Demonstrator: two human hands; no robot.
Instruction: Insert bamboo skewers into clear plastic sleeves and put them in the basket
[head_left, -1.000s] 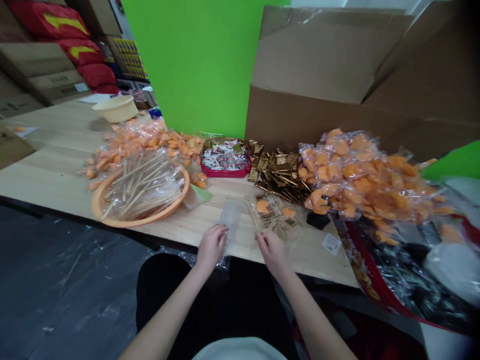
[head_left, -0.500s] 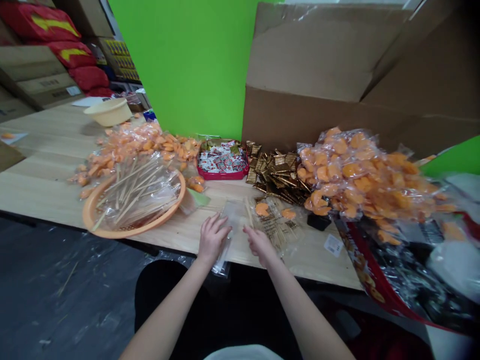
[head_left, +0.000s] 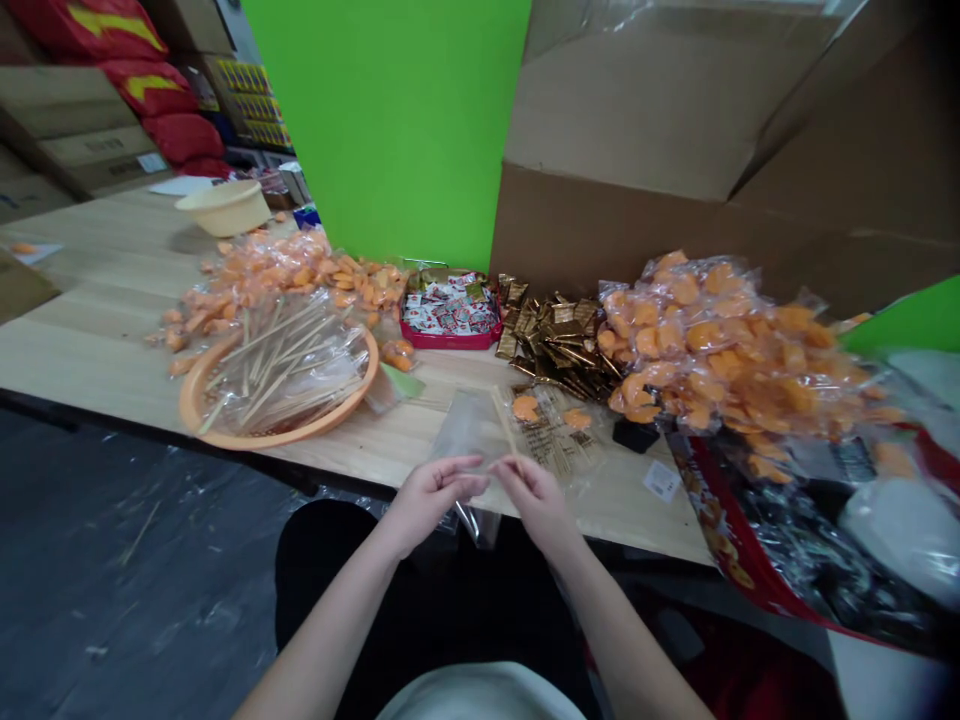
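Note:
My left hand (head_left: 441, 492) is at the table's front edge, its fingers closed in a pinch over a clear plastic bag (head_left: 466, 425). The bag lies flat, and its lower end hangs past the edge. Close beside it, my right hand (head_left: 534, 500) pinches the near end of a thin wooden stick (head_left: 505, 418), which points away from me. Both sets of fingertips almost meet. Right of the stick lies a clear packet (head_left: 551, 440) with brown print, and two orange pieces (head_left: 525, 408) rest on it.
Wrapped sticks fill an orange basket (head_left: 193, 400) on the left. Behind are a pink tray (head_left: 450, 341) of small sachets, gold-brown packets (head_left: 559, 345) and a heap of bagged orange pieces (head_left: 705, 340). Cardboard (head_left: 615, 220) and a green panel (head_left: 390, 130) stand behind.
My hands have come closer together and nearer to me. My left fingers have gone from spread on the bag to a pinch, and the bag's lower end has shifted right.

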